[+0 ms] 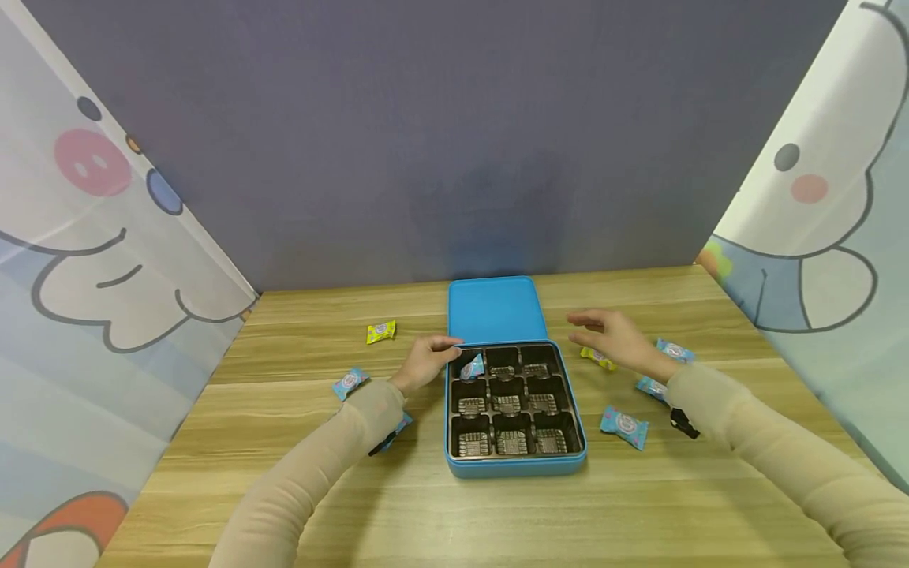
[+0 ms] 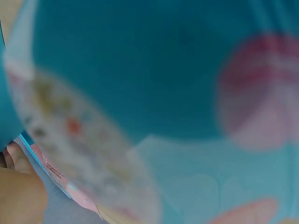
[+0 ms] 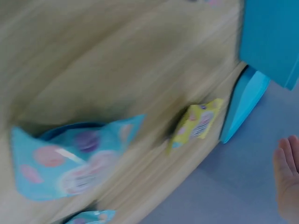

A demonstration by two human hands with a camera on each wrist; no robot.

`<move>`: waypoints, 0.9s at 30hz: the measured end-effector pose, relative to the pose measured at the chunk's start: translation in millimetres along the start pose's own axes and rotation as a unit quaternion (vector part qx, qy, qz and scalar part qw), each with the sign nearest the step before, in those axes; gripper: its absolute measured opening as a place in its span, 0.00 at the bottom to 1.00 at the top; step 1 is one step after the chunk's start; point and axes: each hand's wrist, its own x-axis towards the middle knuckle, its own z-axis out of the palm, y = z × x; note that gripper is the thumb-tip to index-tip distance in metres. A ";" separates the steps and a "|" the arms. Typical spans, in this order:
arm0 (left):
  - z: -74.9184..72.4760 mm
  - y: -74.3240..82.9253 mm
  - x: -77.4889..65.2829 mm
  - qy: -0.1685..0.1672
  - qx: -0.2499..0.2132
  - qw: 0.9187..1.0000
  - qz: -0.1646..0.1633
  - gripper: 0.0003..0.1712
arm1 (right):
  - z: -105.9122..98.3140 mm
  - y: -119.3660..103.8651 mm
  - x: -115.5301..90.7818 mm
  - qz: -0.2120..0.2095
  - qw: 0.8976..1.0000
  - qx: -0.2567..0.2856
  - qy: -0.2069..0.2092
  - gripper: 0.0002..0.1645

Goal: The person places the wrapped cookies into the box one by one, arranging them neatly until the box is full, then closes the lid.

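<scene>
A blue tin box [image 1: 516, 467] with a black tray of several compartments lies on the table, its lid [image 1: 495, 306] folded back behind. A blue-wrapped candy [image 1: 473, 367] sits tilted in the back left compartment. My left hand [image 1: 426, 363] rests at the box's back left corner, fingers extended. Blurred blue wrapping [image 2: 140, 70] fills most of the left wrist view. Right of the box, my right hand [image 1: 612, 339] hovers with relaxed fingers and holds nothing. Below it lies a yellow-wrapped candy [image 1: 598, 358], apart from the fingers.
Blue candies [image 1: 625, 427], [image 1: 675, 350] and a black-wrapped piece [image 1: 684, 424] lie to the right. On the left are a yellow candy [image 1: 381, 331], a blue candy [image 1: 350, 383] and another partly under the left forearm. A grey panel [image 1: 483, 142] stands behind the table.
</scene>
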 end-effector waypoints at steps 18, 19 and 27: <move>-3.7 33.5 -17.6 -0.021 -0.003 1.000 -0.014 0.18 | -7.5 22.9 -17.5 0.020 0.999 -0.029 0.013 0.29; -3.6 33.4 -17.7 -0.020 -0.005 1.000 -0.013 0.18 | -6.6 25.2 -18.0 0.024 0.999 -0.028 0.011 0.29; -1.1 4.4 -3.0 -0.001 -0.004 1.000 -0.021 0.16 | -1.7 38.1 -20.9 0.049 0.998 -0.026 0.005 0.31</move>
